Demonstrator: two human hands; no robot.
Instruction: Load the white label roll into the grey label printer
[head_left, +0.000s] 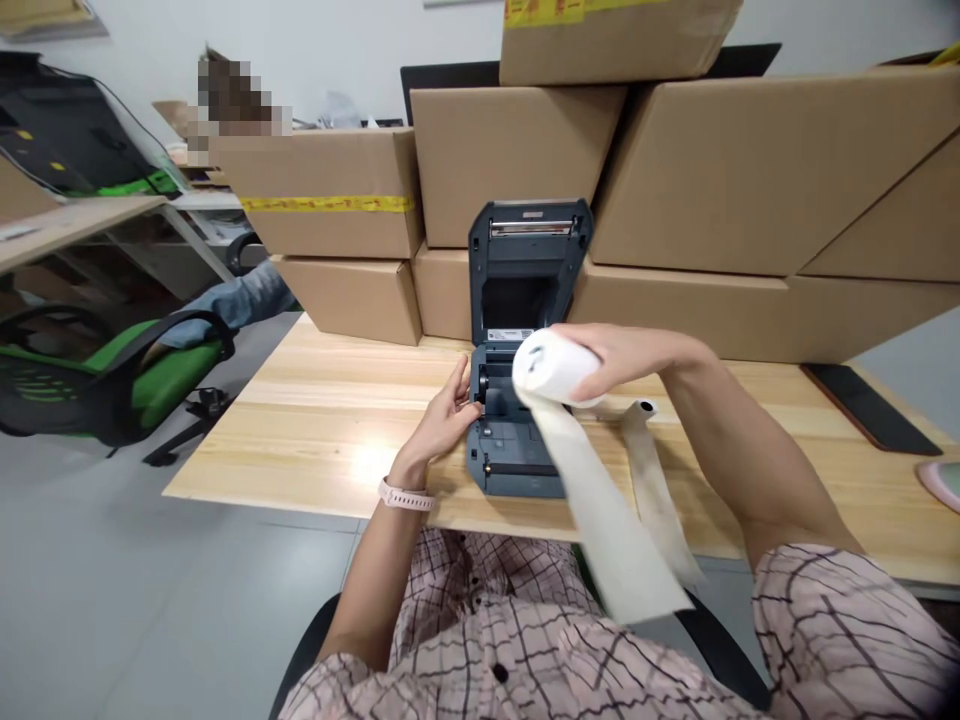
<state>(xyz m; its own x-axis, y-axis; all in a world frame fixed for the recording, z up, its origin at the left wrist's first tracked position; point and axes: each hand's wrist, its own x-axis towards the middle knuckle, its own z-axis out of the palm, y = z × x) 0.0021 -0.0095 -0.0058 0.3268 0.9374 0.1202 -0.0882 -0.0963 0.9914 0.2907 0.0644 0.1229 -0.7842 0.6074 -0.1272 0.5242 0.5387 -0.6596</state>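
Note:
A dark grey label printer (pixel 517 440) stands on the table with its lid (pixel 531 262) raised. My left hand (pixel 444 412) is at the printer's left side, its thumb over the rim and its fingers along the outer wall. Above the printer's right part, my right hand (pixel 622 355) grips a white label roll (pixel 551 365). From this roll a long strip of paper (pixel 600 510) hangs down past the table's front edge. Just right of it lies a narrow dark-holed core (pixel 645 408) with another pale strip (pixel 656 480) trailing from it.
Stacked cardboard boxes (pixel 690 180) line the back of the wooden table (pixel 300 420). A dark flat device (pixel 870 405) and a pink-rimmed object (pixel 941 480) lie at the right. Left of the table, a person's denim-covered limb (pixel 232 300) is beside a green chair (pixel 161 365).

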